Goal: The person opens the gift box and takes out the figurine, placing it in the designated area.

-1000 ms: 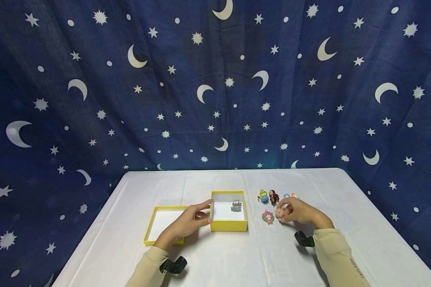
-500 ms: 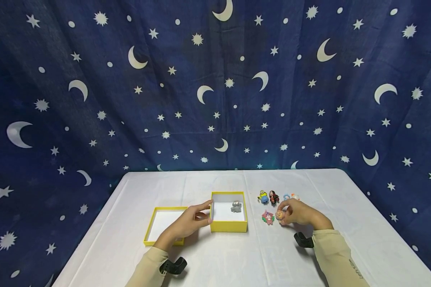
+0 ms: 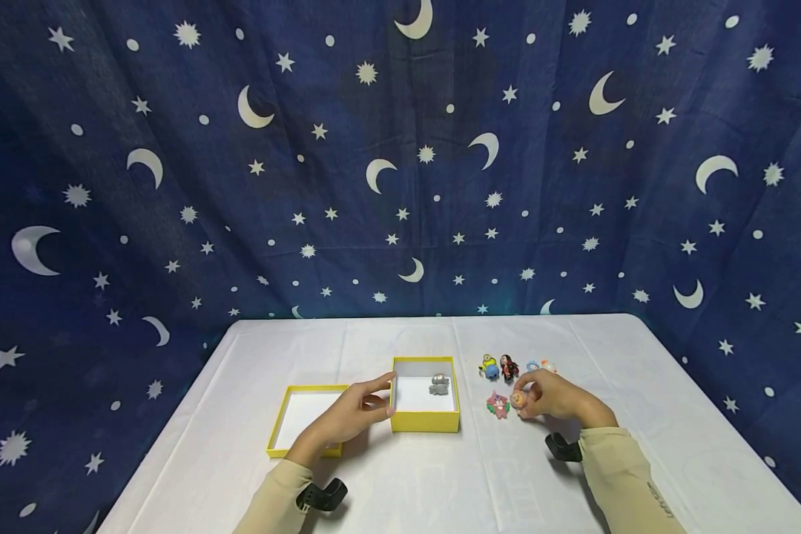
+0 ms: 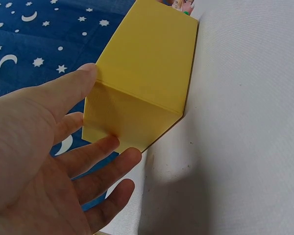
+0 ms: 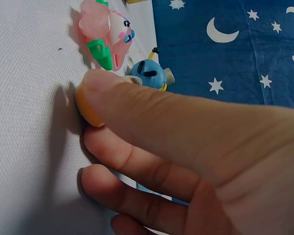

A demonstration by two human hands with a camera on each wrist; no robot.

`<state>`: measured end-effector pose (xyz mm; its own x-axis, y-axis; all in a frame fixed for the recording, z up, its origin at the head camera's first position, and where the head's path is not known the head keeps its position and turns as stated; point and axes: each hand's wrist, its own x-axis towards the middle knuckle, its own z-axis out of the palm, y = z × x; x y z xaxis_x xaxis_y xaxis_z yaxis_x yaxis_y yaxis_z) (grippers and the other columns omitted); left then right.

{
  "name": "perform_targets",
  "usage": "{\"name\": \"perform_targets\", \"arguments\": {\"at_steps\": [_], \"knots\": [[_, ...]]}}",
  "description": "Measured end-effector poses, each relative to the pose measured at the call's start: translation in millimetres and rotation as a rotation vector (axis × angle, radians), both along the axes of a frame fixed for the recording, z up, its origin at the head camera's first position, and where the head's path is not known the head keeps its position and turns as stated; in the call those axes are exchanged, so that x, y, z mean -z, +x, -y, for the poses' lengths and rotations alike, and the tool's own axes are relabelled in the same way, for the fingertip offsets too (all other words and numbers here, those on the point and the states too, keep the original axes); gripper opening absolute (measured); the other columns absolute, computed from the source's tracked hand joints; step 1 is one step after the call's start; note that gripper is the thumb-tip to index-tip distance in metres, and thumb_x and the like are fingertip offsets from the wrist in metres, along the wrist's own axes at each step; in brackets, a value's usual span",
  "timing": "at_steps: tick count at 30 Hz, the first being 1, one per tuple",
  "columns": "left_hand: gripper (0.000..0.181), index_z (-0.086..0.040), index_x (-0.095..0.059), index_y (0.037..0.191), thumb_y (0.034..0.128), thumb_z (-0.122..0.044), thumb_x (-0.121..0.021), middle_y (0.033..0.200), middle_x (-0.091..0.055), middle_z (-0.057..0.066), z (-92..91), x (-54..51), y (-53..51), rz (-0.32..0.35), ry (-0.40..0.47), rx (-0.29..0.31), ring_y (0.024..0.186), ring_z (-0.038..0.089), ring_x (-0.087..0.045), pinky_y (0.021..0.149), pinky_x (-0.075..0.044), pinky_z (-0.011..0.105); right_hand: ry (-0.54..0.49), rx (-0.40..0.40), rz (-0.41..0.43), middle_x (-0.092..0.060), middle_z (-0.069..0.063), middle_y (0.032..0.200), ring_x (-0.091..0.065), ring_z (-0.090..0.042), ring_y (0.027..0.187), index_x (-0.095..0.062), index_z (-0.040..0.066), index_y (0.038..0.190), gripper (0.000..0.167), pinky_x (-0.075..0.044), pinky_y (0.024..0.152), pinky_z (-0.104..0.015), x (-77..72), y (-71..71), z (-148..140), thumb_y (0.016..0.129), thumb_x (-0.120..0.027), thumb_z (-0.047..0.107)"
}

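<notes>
My left hand [image 3: 351, 412] rests against the left side of a yellow box [image 3: 425, 421] with a white inside. In the left wrist view its thumb [image 4: 71, 88] lies at the box edge, and its fingers spread along the side, one touching it. Inside the box, toward the right, sits a small grey figurine [image 3: 439, 384]. My right hand [image 3: 555, 394] pinches a small pinkish-orange figurine [image 3: 518, 400] at the table surface; thumb and fingers hide much of it. Just left of that lies a pink star-shaped figurine [image 3: 498, 404] with green parts.
Behind the right hand stand a yellow-and-blue figurine [image 3: 489, 367], a dark-haired red figurine [image 3: 509, 368] and partly hidden blue and orange-white ones [image 3: 532, 366]. A yellow-rimmed white lid [image 3: 303, 415] lies left of the box, partly under the left arm. A starry curtain [image 3: 400, 185] hangs behind the white table.
My right hand and the figurine it pinches have shifted only very slightly on the table. The left hand and the box have stayed in place.
</notes>
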<state>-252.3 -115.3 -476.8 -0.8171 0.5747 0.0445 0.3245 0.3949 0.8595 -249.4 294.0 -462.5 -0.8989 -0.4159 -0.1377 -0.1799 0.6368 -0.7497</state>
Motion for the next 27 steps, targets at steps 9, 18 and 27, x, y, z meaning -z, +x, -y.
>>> {"name": "perform_targets", "arguments": {"at_steps": [9,18,27], "knots": [[0.063,-0.005,-0.037,0.156,0.1006,-0.016,-0.063,0.15,-0.05,0.026,0.3,-0.5,0.0,0.001,-0.005,-0.004,0.124,0.035,-0.062,0.105,-0.052,0.047,-0.017,-0.051,-0.033,-0.064,0.003,0.069,-0.052,-0.005,0.06,-0.062,-0.009,0.113,0.041,-0.042,0.053,-0.022,-2.8,-1.5,-8,0.079,-0.081,0.007],[0.064,-0.005,-0.037,0.157,0.1004,-0.019,-0.064,0.151,-0.049,0.025,0.8,1.1,-0.4,0.0,-0.007,0.005,0.123,0.033,-0.062,0.105,-0.052,0.045,0.077,0.058,-0.048,-0.068,-0.005,0.074,-0.055,-0.013,0.065,-0.059,-0.011,0.122,0.048,-0.044,0.056,-0.023,-10.9,2.8,-7,0.082,-0.077,0.008],[0.065,-0.006,-0.037,0.157,0.0998,-0.022,-0.065,0.15,-0.049,0.026,1.6,-0.1,-0.1,0.002,0.005,0.011,0.123,0.034,-0.062,0.105,-0.052,0.046,0.111,0.118,-0.122,-0.059,-0.004,0.071,-0.05,-0.014,0.062,-0.059,-0.011,0.125,0.046,-0.041,0.052,-0.025,-17.8,4.2,-7,0.091,-0.072,0.018]]}}
